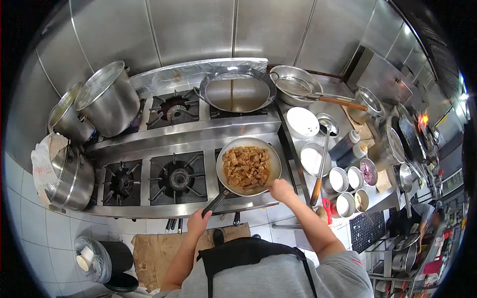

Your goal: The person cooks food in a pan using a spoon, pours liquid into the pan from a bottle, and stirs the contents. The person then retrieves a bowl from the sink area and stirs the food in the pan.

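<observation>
A frying pan (274, 158) sits on the front right burner of the stove. Brown chunks of meat (245, 167) in sauce fill its middle. The pan's black handle (216, 201) points toward me, and my left hand (198, 222) is closed round its end. Over the pan's right rim, my right hand (281, 190) is closed in a fist. Whatever it grips is hidden beneath the fingers. To the right of that hand lies a ladle with a wooden handle (316, 190), its bowl up by the white bowls.
Large pots (112, 102) stand at the left, and a wide wok (233, 94) of liquid is behind. On the right counter are a white bowl (302, 122), squeeze bottles (345, 144) and small tubs (339, 179). Flames (423, 120) rise at far right, where another person (422, 216) stands.
</observation>
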Available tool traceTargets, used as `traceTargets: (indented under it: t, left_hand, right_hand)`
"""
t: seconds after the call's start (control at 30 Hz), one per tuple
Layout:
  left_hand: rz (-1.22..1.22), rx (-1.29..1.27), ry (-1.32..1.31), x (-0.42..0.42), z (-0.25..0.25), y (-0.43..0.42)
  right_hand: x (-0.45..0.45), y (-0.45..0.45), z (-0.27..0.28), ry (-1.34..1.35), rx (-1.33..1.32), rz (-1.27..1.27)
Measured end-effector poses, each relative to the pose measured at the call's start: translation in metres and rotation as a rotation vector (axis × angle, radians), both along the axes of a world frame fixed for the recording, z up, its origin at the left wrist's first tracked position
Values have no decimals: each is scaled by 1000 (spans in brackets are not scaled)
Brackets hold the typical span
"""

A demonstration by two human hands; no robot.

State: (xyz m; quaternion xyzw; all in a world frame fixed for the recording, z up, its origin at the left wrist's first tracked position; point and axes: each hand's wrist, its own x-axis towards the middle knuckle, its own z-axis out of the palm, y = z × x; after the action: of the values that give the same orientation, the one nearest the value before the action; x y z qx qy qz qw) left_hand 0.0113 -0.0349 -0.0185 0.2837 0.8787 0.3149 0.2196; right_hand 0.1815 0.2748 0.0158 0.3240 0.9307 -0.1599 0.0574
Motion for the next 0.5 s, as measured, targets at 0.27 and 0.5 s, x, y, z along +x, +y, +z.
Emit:
traceTargets:
  t: [0.27,0.5]
  left_hand:
    - [7,-29,-14,6,7,-1]
    - [-7,-20,-6,4,-7,-4]
  right_hand:
    - [-28,0,14,15,117,-79]
    - [-50,-49,54,0,190,237]
